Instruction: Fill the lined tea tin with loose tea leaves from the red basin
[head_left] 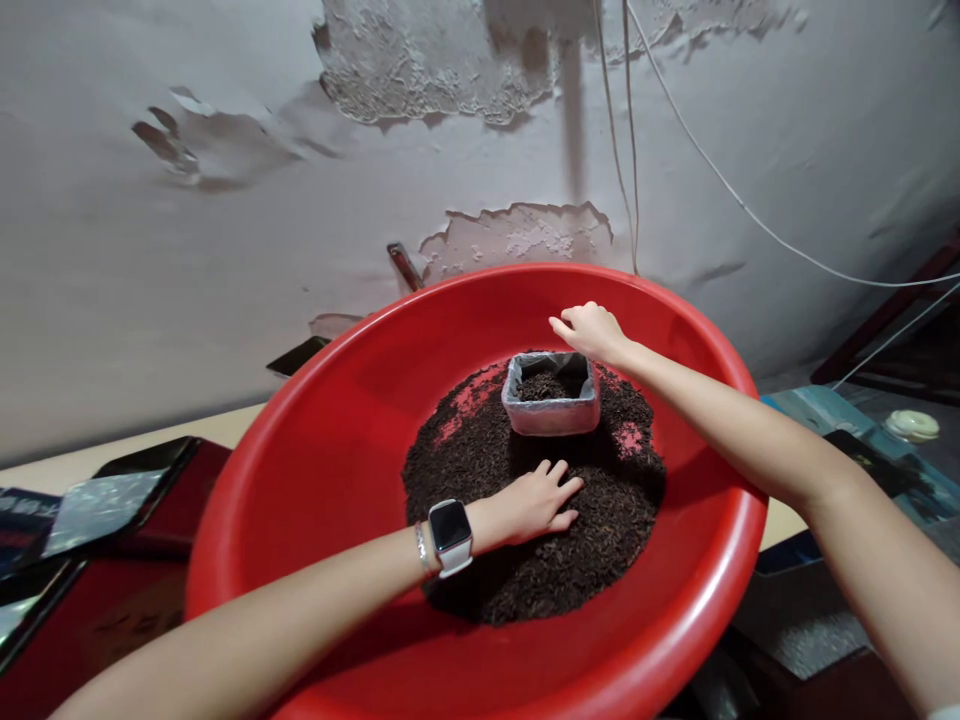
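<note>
A large round red basin (322, 430) holds a spread of dark, dry, loose shreds (517, 580) that look like tea leaves. On them stands a small rectangular box (553, 417) lined with clear plastic, with some of the same leaves inside. My left hand (536, 500) rests on the leaves in front of the box, its fingers spread. A watch with a white strap (451, 538) is on that wrist. Just beyond the box's right rear corner hovers my right hand (592, 332), its fingers loosely bent and apart, with nothing visible in them. Its palm is hidden.
A peeling wall (262, 250) rises close behind the basin. Cords (630, 130) hang down it. Dark red boxes with silvery wrapping (101, 510) lie at the left. A pale round object (913, 426) sits at the right on a bluish printed surface (814, 410).
</note>
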